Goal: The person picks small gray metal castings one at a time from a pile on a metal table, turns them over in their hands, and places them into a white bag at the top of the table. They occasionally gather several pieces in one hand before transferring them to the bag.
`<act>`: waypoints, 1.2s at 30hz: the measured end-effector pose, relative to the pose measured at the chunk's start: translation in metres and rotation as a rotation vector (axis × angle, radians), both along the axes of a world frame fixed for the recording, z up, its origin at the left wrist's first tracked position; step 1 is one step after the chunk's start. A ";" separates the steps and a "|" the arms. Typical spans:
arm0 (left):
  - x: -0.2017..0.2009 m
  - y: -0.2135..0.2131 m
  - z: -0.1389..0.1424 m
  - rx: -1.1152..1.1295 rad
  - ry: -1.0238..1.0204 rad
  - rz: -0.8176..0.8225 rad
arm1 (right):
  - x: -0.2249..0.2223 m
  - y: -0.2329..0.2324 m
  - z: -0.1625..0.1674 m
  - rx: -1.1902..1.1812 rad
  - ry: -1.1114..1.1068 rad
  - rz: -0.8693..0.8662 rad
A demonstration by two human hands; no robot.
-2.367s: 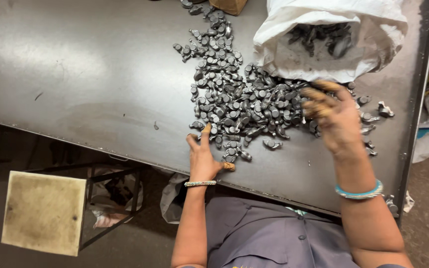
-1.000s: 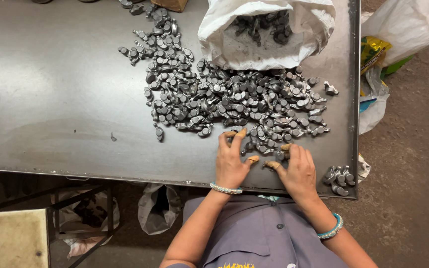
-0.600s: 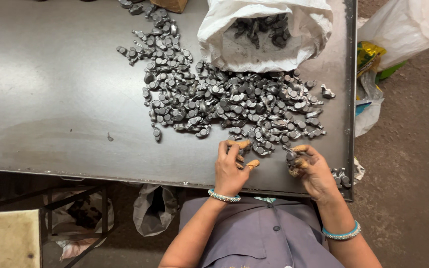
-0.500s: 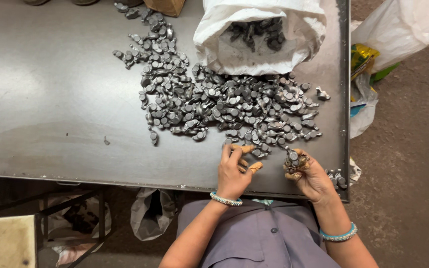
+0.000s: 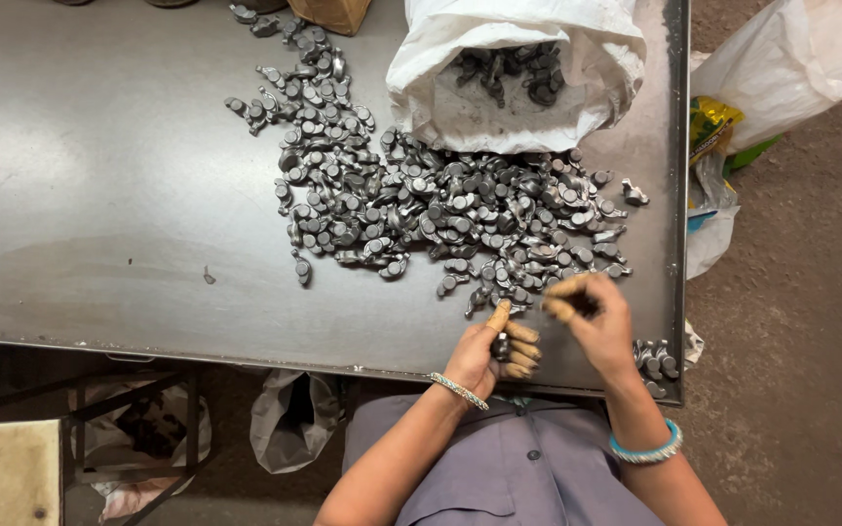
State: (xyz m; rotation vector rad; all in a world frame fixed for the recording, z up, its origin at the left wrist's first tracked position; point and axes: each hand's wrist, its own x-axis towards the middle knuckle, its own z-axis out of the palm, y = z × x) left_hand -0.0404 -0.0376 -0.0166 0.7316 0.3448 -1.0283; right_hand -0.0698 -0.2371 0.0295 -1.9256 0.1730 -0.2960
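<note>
Two hands work at the table's [image 5: 99, 224] near edge: the left hand [image 5: 492, 353] curls around one dark metal part [image 5: 501, 346], and at its 2 o'clock the right hand [image 5: 592, 317], blurred, pinches another part [image 5: 582, 304]. Beyond, at 12 o'clock, spreads the pile [image 5: 421, 200]; farther still lies an open white sack [image 5: 514, 73].

The right hand [image 5: 592, 317] is blurred, so whatever is pinched in its fingertips cannot be made out. The small dark metal part [image 5: 501, 346] in the curled left hand [image 5: 489, 353] is largely hidden by fingers. The far brown cardboard box [image 5: 335, 13] is cut off by the top edge.
</note>
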 end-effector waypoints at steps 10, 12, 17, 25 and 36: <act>0.011 0.011 0.012 -0.069 -0.111 0.041 | 0.037 0.006 0.022 -0.608 0.036 -0.123; 0.012 0.009 0.014 -0.068 -0.111 0.026 | 0.035 0.005 0.023 -0.594 0.028 -0.102; 0.013 0.006 0.016 -0.074 -0.173 0.005 | 0.030 0.015 0.026 -0.533 0.062 -0.068; 0.011 0.012 0.023 0.128 -0.423 0.035 | 0.025 0.023 0.018 -0.618 0.022 -0.110; 0.020 0.008 0.062 0.378 -0.711 0.058 | -0.012 -0.009 -0.015 0.314 0.079 -0.093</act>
